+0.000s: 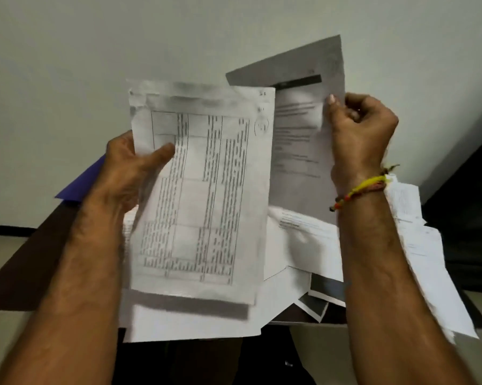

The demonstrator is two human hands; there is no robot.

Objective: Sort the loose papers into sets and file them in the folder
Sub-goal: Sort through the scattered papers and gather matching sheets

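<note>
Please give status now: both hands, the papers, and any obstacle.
Left hand grips table-printed sheets. Right hand pinches grey sheet. Loose papers unsorted on table. Nothing in the way.

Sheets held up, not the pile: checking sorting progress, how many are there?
2: a table sheet in the left hand, a text sheet in the right hand. More may hide behind.

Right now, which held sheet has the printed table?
The sheet in the left hand, the table sheet. The right hand pinches a grey text sheet without gridlines.
</note>
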